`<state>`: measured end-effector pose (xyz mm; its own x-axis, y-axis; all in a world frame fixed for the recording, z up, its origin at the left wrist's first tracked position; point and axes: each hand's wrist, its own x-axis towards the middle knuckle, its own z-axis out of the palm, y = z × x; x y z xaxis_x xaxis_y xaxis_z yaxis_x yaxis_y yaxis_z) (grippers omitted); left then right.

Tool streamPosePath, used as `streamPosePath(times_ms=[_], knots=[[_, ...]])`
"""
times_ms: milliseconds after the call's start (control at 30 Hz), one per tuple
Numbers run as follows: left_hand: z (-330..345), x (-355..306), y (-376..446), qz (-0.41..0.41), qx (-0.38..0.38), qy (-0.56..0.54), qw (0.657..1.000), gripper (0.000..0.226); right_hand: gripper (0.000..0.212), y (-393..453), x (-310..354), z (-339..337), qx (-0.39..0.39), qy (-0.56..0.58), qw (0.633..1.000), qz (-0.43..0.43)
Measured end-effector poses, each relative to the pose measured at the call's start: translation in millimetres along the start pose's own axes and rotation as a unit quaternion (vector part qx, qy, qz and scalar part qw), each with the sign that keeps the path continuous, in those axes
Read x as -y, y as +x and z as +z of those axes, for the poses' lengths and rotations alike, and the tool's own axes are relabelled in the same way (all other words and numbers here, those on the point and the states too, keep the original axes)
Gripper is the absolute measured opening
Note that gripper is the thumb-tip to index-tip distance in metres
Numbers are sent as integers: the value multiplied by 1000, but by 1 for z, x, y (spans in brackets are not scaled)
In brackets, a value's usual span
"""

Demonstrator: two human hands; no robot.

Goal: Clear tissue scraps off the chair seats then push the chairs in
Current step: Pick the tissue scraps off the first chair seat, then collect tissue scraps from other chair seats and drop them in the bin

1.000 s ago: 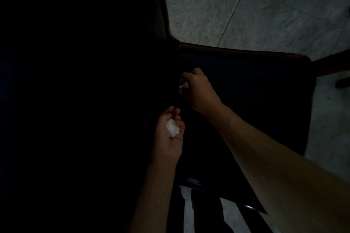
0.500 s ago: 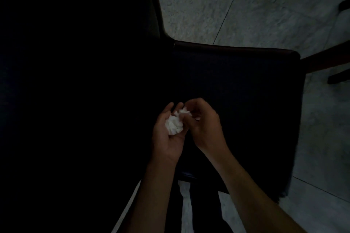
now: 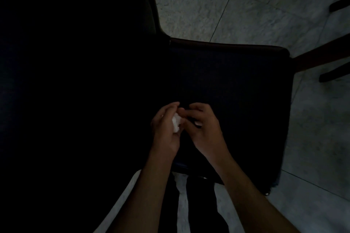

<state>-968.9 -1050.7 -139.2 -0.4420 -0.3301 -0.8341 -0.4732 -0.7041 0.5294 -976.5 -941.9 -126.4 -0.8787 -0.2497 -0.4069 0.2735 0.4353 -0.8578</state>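
Observation:
A dark chair seat (image 3: 236,85) fills the middle right of the head view, in dim light. My left hand (image 3: 165,130) hovers over its near left part, cupped around a white wad of tissue scraps (image 3: 176,122). My right hand (image 3: 203,128) is just to the right of it, fingers curled and spread, fingertips by the wad. I see no tissue held in the right hand. No other scrap shows on the visible seat.
A very dark mass, likely the chair back (image 3: 75,81), fills the left half. Grey marble floor (image 3: 236,5) lies beyond. Wooden legs of another chair (image 3: 322,56) reach in at the right. My dark trouser legs (image 3: 198,204) stand below the seat.
My right hand came back from the seat's far left with a scrap, added it to the wad in my left hand, and has since drawn slightly away.

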Motion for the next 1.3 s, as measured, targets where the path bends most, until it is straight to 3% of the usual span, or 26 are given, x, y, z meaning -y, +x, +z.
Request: streamPosePath(times_ms=[133, 267, 367, 667, 1000, 1300], knots=[[1, -5, -3, 117, -19, 200, 973, 23, 25, -8, -9, -20, -79, -35, 995, 57], [-1, -8, -16, 232, 13, 448, 863, 17, 40, -16, -5, -35, -58, -175, 982, 42], [2, -15, -32, 271, 15, 538, 798, 9, 50, -23, 13, -47, -51, -249, 967, 17], [39, -86, -122, 398, 1, 618, 678, 18, 64, -57, 109, -102, -96, -357, 929, -18], [80, -187, -269, 515, 9, 610, 603, 20, 61, -111, 268, -173, -167, -373, 905, -121], [84, -251, -341, 579, -38, 607, 543, 30, 62, -144, 348, -204, -192, -382, 885, -186]])
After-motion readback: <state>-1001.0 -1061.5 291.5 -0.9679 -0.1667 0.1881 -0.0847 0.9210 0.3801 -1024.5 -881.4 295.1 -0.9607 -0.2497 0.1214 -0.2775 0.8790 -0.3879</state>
